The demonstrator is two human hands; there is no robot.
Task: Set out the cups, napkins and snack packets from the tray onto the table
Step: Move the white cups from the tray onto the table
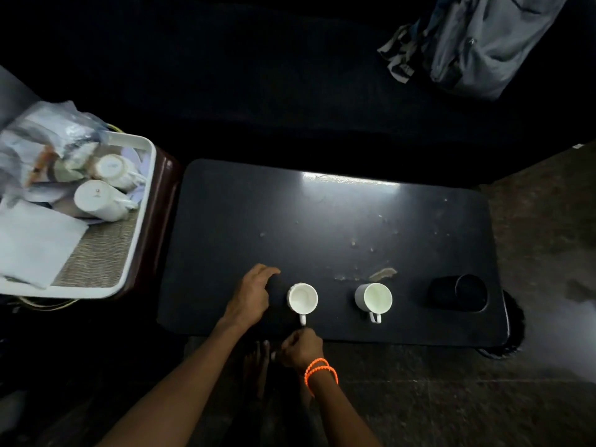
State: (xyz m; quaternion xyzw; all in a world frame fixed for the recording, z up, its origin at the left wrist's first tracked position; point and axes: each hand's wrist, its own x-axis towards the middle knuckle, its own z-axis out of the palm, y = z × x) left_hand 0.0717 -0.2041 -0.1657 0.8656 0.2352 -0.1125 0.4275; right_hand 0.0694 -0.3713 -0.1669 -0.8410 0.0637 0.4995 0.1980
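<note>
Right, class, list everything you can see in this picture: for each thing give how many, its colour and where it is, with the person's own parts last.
Table: one, black, centre.
Cups on table: two, white, upright along the near edge, left cup and right cup, handles towards the person.
Dark cup: one, black, on its side, at the table's right end.
Tray: one, white-rimmed, left of the table.
Cups in tray: two, white, on their sides, upper, lower.
Napkins: white, near part of tray; count unclear.
Plastic packets: clear, far part of tray; count unclear.
Bag: one, grey, top right.
Wristbands: orange, right wrist.
Left hand: resting on table beside left cup.
Right hand: at that cup's handle.
</note>
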